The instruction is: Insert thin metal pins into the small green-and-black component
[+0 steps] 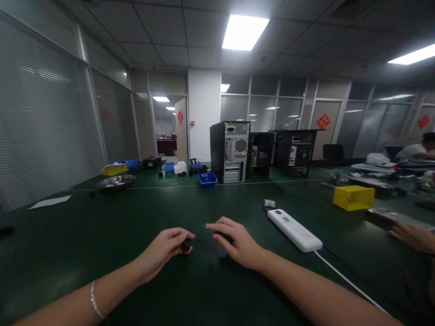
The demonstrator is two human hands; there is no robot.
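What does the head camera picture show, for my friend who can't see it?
Two bare hands rest on a dark green table: the left hand pinches a small black part, the right hand holds a thin tool. A white power strip, a yellow bin and computer towers sit beyond.

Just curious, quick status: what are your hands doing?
Left hand pinching small black part. Right hand holding thin tool on green table. White power strip alongside, clear.

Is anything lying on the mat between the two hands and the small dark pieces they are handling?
Nothing visible does. The left hand already pinches a small black part, and the right hand rests on a thin dark tool. The white power strip lies off to the right.
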